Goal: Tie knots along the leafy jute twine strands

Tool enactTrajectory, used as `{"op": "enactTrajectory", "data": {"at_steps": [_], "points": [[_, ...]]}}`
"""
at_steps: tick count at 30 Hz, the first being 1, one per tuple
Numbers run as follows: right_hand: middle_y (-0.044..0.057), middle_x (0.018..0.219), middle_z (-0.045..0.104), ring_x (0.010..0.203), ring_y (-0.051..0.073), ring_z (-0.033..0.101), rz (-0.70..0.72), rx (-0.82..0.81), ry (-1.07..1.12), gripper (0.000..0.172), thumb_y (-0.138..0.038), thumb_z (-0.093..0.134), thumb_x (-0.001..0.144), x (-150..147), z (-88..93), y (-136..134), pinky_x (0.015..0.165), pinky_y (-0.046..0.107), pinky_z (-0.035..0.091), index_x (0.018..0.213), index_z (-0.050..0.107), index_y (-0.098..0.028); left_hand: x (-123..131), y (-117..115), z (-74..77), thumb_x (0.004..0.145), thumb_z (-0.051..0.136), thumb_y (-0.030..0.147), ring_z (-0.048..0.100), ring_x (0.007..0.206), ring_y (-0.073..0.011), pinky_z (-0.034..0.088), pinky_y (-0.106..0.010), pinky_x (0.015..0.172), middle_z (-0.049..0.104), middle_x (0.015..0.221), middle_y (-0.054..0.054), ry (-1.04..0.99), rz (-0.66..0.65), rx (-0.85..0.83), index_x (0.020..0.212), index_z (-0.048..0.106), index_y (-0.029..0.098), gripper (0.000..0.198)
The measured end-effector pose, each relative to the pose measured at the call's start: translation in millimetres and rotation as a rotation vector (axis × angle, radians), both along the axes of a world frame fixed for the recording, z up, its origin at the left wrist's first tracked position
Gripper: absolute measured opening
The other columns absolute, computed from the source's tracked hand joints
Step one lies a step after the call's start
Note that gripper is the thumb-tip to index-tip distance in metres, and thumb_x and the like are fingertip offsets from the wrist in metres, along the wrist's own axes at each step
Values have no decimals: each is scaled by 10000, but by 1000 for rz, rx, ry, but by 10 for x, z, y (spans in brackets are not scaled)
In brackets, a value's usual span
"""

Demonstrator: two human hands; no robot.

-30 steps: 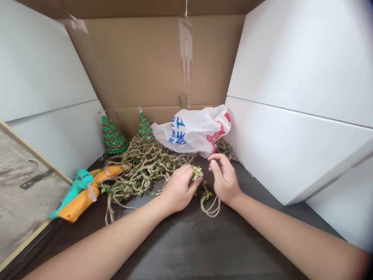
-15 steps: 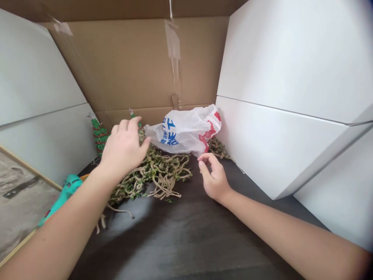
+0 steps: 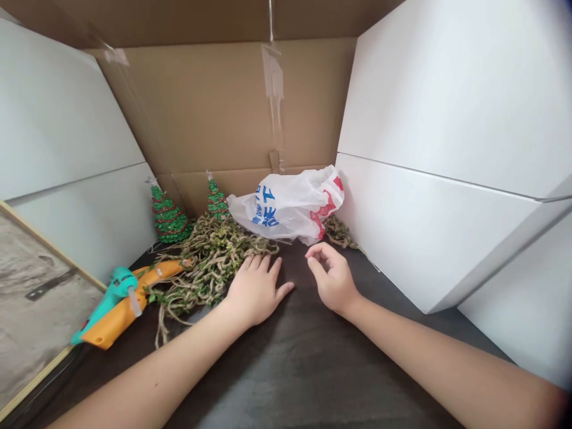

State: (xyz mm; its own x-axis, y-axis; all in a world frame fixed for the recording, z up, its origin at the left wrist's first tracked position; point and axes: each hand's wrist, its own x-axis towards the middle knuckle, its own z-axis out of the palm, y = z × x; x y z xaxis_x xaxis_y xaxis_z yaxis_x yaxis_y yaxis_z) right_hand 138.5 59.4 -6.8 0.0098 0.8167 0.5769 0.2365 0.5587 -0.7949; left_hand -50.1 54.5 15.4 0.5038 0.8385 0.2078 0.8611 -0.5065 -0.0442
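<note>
Two empty hands, left [image 3: 254, 292] and right [image 3: 333, 280], beside twine garland [image 3: 210, 262] running back-left.

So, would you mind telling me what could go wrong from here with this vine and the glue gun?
The twine vine touches the orange-and-teal glue gun, so it could scorch if the gun is hot, which I cannot tell. Tugging the tangle near the left hand might also topple the small glittery tree behind it.
</note>
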Motion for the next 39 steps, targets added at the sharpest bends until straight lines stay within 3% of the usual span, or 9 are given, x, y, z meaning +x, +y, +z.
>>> {"op": "enactTrajectory", "data": {"at_steps": [2, 8, 13, 17, 21, 25, 30, 34, 39], "points": [[-37, 611, 450, 573, 124, 425, 19, -10, -63, 192, -251, 527, 904, 3, 13, -13, 558, 269, 356, 719, 508, -204, 26, -36, 50, 966, 488, 497, 534, 1299, -412, 379, -572, 1105, 590, 1376, -254, 54, 33, 60, 1369, 580, 66, 597], [-64, 534, 215, 508, 91, 241, -54, -1, -95, 437, -273, 504, 888, 11, 10, 2, 504, 272, 220, 573, 204, -229, 231, -333, -6, 962, 464, 274, 474, 1374, -400, 382, -547, 1123, 535, 1461, -208, 113, -170, 125, 1385, 566, 105, 467], [-66, 522, 210, 496, 88, 235, -41, -8, -136, 444, -276, 498, 879, -1, 3, -11, 493, 272, 218, 565, 188, -233, 286, -383, -55, 970, 432, 234, 438, 1421, -343, 374, -467, 1175, 509, 1482, -201, 45, -411, 76, 1390, 520, 83, 455], [-66, 534, 196, 498, 91, 232, -89, -19, -145, 443, -280, 506, 870, -9, -8, 3, 493, 270, 224, 580, 173, -234, 269, -300, -25, 979, 431, 255, 507, 1362, -273, 418, -398, 1164, 572, 1418, -150, -84, -462, -63, 1315, 557, 126, 381], [-51, 540, 301, 541, 121, 341, -260, -42, -237, 389, -268, 523, 852, 26, -66, 117, 553, 271, 307, 564, 267, -218, 258, -299, -52, 980, 435, 304, 466, 1387, -317, 347, -570, 1189, 556, 1434, -126, -148, -396, -113, 1326, 540, 184, 381], [57, 940, 621, 974, 290, 523, -490, -7, -494, 71, -294, 629, 751, 82, -122, 216, 841, 475, 432, 791, 621, -236, 254, -337, -100, 982, 422, 379, 410, 1408, -416, 258, -734, 1147, 509, 1481, -118, -147, -271, -96, 1359, 521, 232, 416], [88, 1484, 439, 1408, 414, 295, -636, -155, -688, 483, -322, 590, 781, 129, -54, 235, 1107, 643, 271, 1262, 584, -278, 240, -312, -123, 990, 399, 371, 377, 1448, -363, 302, -573, 1205, 454, 1524, -153, -160, -316, -124, 1414, 488, 187, 471], [108, 1539, 407, 1451, 401, 298, -633, -350, -715, 521, -365, 545, 829, 185, -8, 288, 1155, 606, 271, 1339, 542, -256, 238, -296, -130, 996, 381, 374, 386, 1444, -367, 335, -554, 1190, 443, 1528, -178, -152, -324, -120, 1435, 478, 173, 492], [187, 1495, 467, 1457, 372, 345, -576, -437, -721, 531, -370, 530, 851, 241, -60, 373, 1201, 565, 246, 1335, 535, -152, 229, -306, -139, 998, 374, 378, 399, 1435, -372, 351, -554, 1182, 448, 1524, -174, -141, -334, -102, 1422, 488, 170, 486]]}}
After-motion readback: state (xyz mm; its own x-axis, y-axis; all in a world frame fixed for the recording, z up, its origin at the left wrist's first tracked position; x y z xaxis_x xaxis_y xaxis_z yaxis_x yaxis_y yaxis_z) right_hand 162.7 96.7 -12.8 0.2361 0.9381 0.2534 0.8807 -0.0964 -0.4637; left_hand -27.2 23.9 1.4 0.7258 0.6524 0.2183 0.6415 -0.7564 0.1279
